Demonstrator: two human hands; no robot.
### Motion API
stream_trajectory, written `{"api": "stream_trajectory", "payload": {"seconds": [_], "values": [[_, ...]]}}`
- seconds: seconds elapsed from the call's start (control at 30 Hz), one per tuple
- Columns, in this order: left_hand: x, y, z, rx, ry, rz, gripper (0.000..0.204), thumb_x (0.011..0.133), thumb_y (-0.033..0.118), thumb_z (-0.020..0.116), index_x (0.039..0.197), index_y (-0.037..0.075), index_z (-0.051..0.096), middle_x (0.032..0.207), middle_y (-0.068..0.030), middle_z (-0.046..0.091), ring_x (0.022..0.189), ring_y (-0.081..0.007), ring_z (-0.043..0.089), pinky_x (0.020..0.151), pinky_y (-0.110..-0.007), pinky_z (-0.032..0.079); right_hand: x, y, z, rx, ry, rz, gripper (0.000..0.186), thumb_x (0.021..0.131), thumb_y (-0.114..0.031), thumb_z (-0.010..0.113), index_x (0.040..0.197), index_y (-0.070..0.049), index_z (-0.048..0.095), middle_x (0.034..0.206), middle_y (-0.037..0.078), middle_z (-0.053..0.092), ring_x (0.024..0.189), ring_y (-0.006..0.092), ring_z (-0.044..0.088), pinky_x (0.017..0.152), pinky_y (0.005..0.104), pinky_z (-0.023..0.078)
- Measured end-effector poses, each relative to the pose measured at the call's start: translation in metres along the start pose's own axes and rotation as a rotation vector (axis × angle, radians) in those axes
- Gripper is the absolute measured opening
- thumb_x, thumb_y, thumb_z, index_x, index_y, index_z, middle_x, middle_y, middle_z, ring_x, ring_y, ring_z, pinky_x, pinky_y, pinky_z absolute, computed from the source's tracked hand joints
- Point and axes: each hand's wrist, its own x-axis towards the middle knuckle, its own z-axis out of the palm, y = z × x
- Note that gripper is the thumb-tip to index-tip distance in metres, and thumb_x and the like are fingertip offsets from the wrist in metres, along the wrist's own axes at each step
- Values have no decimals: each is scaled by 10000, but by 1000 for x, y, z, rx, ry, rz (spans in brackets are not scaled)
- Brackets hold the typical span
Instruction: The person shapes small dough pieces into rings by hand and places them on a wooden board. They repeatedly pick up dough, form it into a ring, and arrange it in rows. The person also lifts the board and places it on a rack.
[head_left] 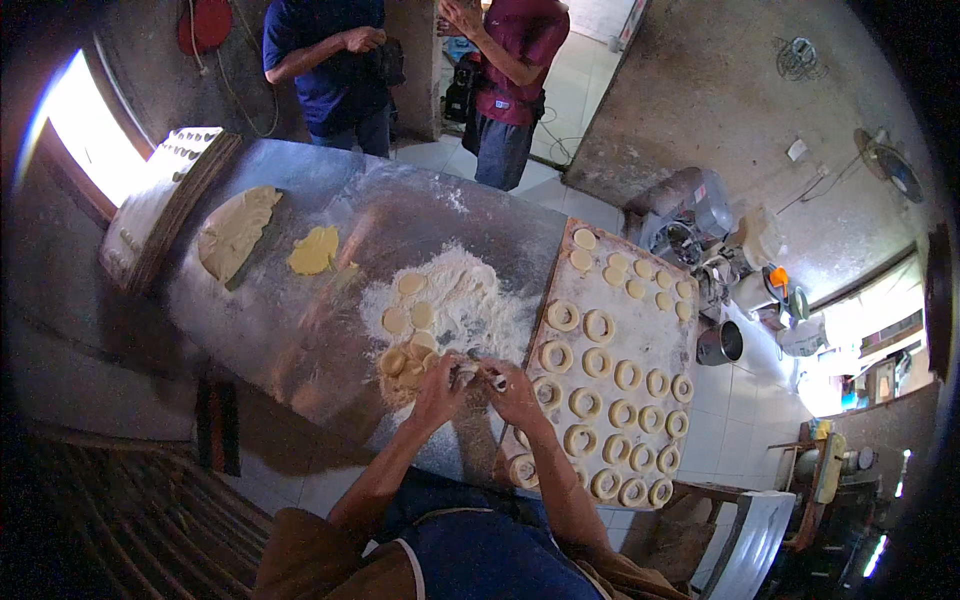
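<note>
My left hand [437, 396] and my right hand [513, 396] are close together over the near edge of the floured patch. A small shiny metal piece [466, 374] shows at the left fingertips; its kind is unclear. The right fingers close around a small pale, tube-like tool [498, 381] with a dark end, also too small to name. Beside my left hand lies a heap of dough cutouts [405, 362]. Several flat dough discs [396, 320] lie farther off on the white flour [465, 285].
A floured board [630, 335] at right carries rows of dough rings [597, 362] and small discs [586, 240]. On the metal table [330, 200] lie a large dough slab [238, 235] and yellow dough [315, 251]. Stacked trays [165, 215] stand far left. Two people stand beyond the table.
</note>
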Motion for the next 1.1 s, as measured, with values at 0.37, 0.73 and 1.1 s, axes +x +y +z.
{"api": "stream_trajectory", "payload": {"seconds": [0.37, 0.73, 1.1], "values": [[0, 12, -53, -648, 7, -398, 207, 918, 115, 676, 1091, 1, 685, 969, -69, 690, 879, -122, 634, 789, -279, 521, 5, -43, 51, 494, 134, 285, 452, 810, -21, 752, 1232, 14, 596, 968, 147, 724, 873, 200, 697, 780, 324, 563], [-1, -1, -88, -1434, -260, -301, 488, 844, -55, 610, 1287, 67, 448, 1104, -42, 558, 977, -163, 591, 855, -315, 501, 27, -93, 38, 1421, -21, 450, 382, 942, -260, 575, 1238, -20, 537, 1034, 120, 651, 866, 201, 642, 810, 350, 531], [11, -9, -55, -1033, 21, -268, 195, 974, 239, 438, 1077, 79, 483, 951, -29, 500, 847, -147, 561, 725, -305, 488, 35, -100, 49, 424, -140, 704, 523, 1022, -410, 412, 782, 7, 618, 868, 149, 651, 789, 235, 590, 654, 380, 472]]}}
